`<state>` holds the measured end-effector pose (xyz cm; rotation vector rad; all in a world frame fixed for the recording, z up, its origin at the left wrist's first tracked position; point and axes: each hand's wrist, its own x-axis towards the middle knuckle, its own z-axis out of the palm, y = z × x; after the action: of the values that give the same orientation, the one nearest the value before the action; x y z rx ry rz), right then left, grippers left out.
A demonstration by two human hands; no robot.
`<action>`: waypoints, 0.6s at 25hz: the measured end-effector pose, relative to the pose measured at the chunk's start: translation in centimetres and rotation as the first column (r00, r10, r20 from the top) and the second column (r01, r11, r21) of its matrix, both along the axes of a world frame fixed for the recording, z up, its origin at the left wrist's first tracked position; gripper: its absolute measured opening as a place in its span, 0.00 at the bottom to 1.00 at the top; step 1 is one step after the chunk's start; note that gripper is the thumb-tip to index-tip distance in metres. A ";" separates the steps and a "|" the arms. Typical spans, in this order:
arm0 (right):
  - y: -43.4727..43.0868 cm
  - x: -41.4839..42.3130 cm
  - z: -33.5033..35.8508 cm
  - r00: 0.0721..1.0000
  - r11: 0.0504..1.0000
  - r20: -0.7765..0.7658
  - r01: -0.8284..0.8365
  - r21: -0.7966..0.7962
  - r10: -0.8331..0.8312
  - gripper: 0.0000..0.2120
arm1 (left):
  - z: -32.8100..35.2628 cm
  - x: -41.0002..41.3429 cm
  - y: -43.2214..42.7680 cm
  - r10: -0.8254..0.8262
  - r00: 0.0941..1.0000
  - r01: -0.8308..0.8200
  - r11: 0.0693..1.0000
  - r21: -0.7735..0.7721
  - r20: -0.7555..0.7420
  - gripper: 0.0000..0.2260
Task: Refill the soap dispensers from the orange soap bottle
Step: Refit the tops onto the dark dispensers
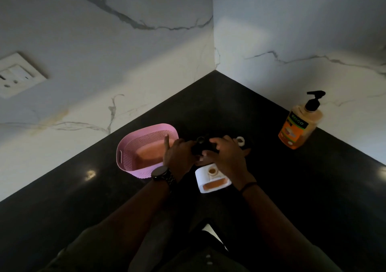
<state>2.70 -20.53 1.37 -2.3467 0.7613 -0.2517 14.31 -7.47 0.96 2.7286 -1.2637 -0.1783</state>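
The orange soap bottle [299, 125] with a black pump stands upright at the right, against the marble wall. A white soap dispenser [211, 180] stands on the dark counter with its top open and orange soap showing through its front window. Just above it, my left hand [179, 156] and my right hand [225, 156] both grip a small black part [201, 146], which looks like a pump head or a dark dispenser. My left index finger points up. A white ring cap [240, 141] lies behind my right hand.
A pink perforated basket [133, 146] sits to the left of my hands, with something orange inside. The dark counter [83, 209] ends in a corner between two marble walls. A switch plate [16, 75] is on the left wall.
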 end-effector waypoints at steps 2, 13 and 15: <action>-1.4 -4.1 0.1 0.995 0.989 0.053 0.077 0.124 -0.084 0.18 | -0.8 -0.4 0.2 -0.017 0.999 0.016 0.999 -0.027 -0.033 0.20; -5.1 -21.9 -4.3 0.959 0.922 -0.229 0.235 0.308 -0.168 0.16 | 1.0 -8.0 -0.9 0.162 0.968 -0.225 0.901 -0.371 -0.194 0.32; -4.9 -21.9 -5.6 0.956 0.927 -0.257 0.218 0.304 -0.140 0.18 | 0.7 -7.1 -1.3 0.187 0.950 -0.253 0.930 -0.265 -0.251 0.33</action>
<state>-19.18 -25.41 -4.22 -2.0085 1.0484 0.0732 7.25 -8.82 1.71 2.4857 -0.8390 -0.2419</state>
